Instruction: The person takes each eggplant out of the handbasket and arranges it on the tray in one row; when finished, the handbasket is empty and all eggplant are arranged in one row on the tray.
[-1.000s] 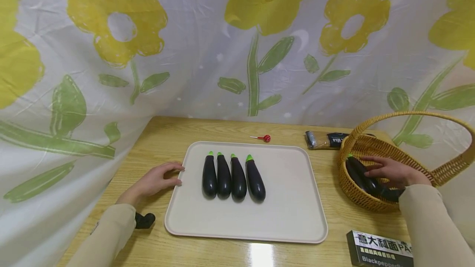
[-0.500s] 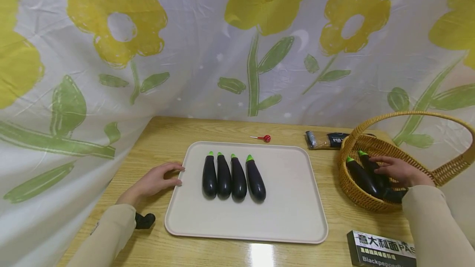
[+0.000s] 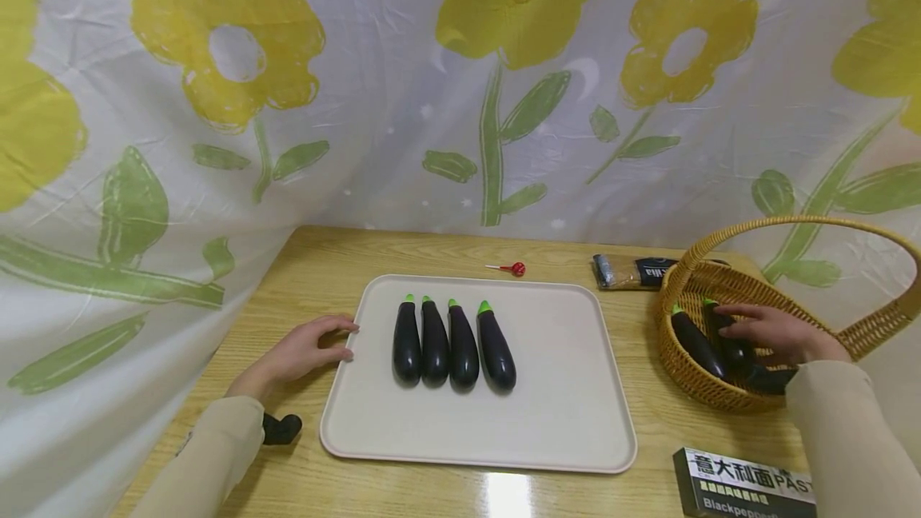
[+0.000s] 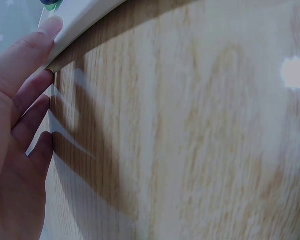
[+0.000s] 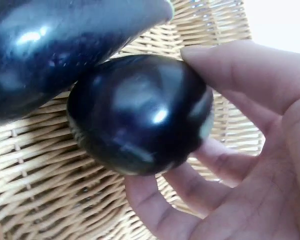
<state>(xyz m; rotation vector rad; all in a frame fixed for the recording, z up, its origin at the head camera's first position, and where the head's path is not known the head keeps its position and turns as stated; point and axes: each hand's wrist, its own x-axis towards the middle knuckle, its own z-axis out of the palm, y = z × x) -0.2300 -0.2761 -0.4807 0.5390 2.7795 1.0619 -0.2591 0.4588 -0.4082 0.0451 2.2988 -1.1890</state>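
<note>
Inside the wicker basket [image 3: 665, 342] on the right, my right hand [image 3: 791, 336] holds a dark eggplant [image 5: 140, 115]. In the right wrist view its thumb lies along the upper side and the fingers curl beneath. Another eggplant [image 3: 696, 344] lies to the left in the basket. Several eggplants with green tips, one of them an eggplant [image 3: 496, 348] at the right end, lie in a row on the pale tray [image 3: 561, 422]. At the tray's left edge rests my left hand [image 3: 302, 352], fingers loosely bent, thumb tip at the rim in the left wrist view.
The basket's tall handle [image 3: 813, 221] arches above my right hand. A pasta packet [image 3: 629, 272] lies behind the basket's left side, and a red lollipop [image 3: 516, 268] behind the tray. A black pasta box [image 3: 748, 482] lies at front right, partly under my right sleeve.
My right hand has shifted slightly right inside the basket, and a gap has appeared between the two eggplants there. The held one's green tip has come into view. The left hand stays put.
</note>
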